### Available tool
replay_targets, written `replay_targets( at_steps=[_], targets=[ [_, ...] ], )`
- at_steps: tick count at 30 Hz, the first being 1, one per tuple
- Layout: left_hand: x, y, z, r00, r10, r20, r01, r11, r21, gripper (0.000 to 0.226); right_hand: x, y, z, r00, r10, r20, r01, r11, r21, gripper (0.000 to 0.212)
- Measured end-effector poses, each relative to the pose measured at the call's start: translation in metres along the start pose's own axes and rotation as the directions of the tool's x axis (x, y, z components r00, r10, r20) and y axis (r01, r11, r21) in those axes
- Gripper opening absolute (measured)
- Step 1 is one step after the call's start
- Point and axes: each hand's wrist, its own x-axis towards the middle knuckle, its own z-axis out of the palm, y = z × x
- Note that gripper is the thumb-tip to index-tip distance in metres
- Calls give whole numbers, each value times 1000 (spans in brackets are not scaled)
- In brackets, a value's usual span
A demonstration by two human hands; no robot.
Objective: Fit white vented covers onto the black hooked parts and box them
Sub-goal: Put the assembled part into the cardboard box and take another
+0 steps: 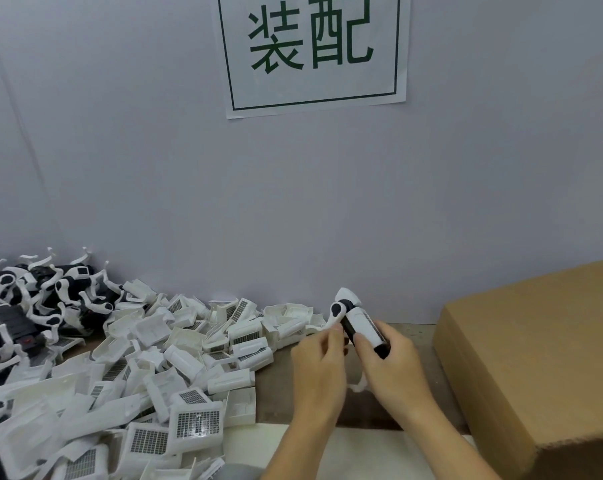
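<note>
both hands hold one black hooked part (357,323) w/ a white vented cover (365,326) on it, above the table (279,379). long axis runs approx 11 to 5 o'clock. right hand (390,367) curled round the 5 end, left hand (319,365) pinching the hook end. cardboard box (532,358) at 3 o'clock, nearer the right hand; looks like boxing comes next.

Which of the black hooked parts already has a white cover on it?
The black hooked part that both hands hold above the table: a white vented cover sits along its body. The other black parts lie uncovered in the far left heap.
</note>
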Motion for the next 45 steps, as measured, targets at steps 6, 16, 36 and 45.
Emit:
replay_targets(
  at_steps=[6, 16, 36, 45],
  targets=[
    [21, 24, -22, 975, -187, -121, 179, 981, -78, 24, 9, -37, -27, 974, -86, 209, 155, 928, -339, 37],
    [35, 57, -48, 995, -94, 29, 91, 991, 95, 10, 10, -70, -24, 911, -149, 383, 367, 717, -592, 61],
    [8, 27, -15, 914, -391, -109, 322, 862, -391, 27, 35, -113, -139, 815, 65, -576, 81, 971, 224, 29],
    [8, 6, -5, 904, -427, 4, 409, 862, -298, 23, 41, -95, -144, 847, 222, -483, -86, 954, 288, 21]
  ],
)
